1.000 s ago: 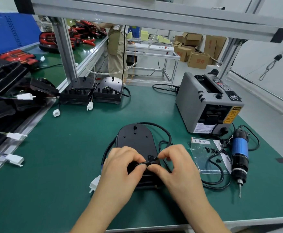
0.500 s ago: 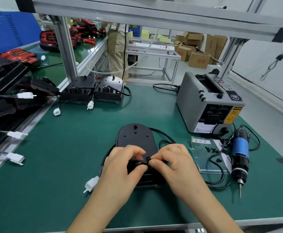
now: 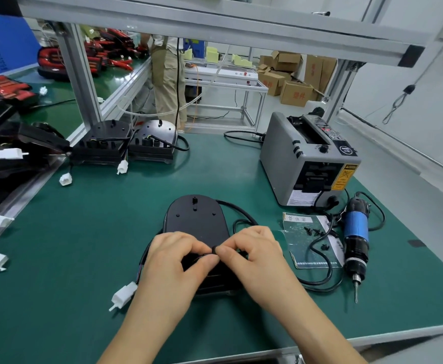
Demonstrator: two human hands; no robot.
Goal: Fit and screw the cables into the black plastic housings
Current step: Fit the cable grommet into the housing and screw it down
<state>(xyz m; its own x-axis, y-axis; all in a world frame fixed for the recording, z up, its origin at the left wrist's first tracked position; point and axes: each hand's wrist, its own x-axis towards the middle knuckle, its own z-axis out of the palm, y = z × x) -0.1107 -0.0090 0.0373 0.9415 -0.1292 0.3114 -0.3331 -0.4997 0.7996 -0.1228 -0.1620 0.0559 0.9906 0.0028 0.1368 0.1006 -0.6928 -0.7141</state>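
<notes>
**Black ring [image 3: 214, 250] pinched over the housing's near end**

The left hand [image 3: 173, 256] and right hand [image 3: 254, 252] meet fingertip to fingertip, each with thumb and forefinger curled in a pinch on the small ring, which seems to be the collar of the cable [image 3: 241, 214]. The other fingers of both hands are folded under. How far the collar sits into its slot is hidden by the knuckles.

Directly beneath the pinch lies the black plastic housing [image 3: 196, 219], flat on the green desk [image 3: 83, 245]. Its long axis runs straight away from the person: the rounded end is far, and the ribbed near end is under the hands. So the seat for the collar is judged to lie down and slightly forward of the fingertips, midway between the two hands, with neither hand clearly nearer.

The cable arcs out from the housing's far right side and loops back towards the right hand. A white connector [image 3: 123, 295] on thin wires trails out on the left, just beside the left wrist.

Further right, well apart from the hands, loose black screws [image 3: 315, 232] lie on a clear packet. Beyond them lies the blue electric screwdriver [image 3: 355, 237], its bit pointing towards the person. Both are on the right hand's side, so the screwing step would likely fall to that hand.
</notes>
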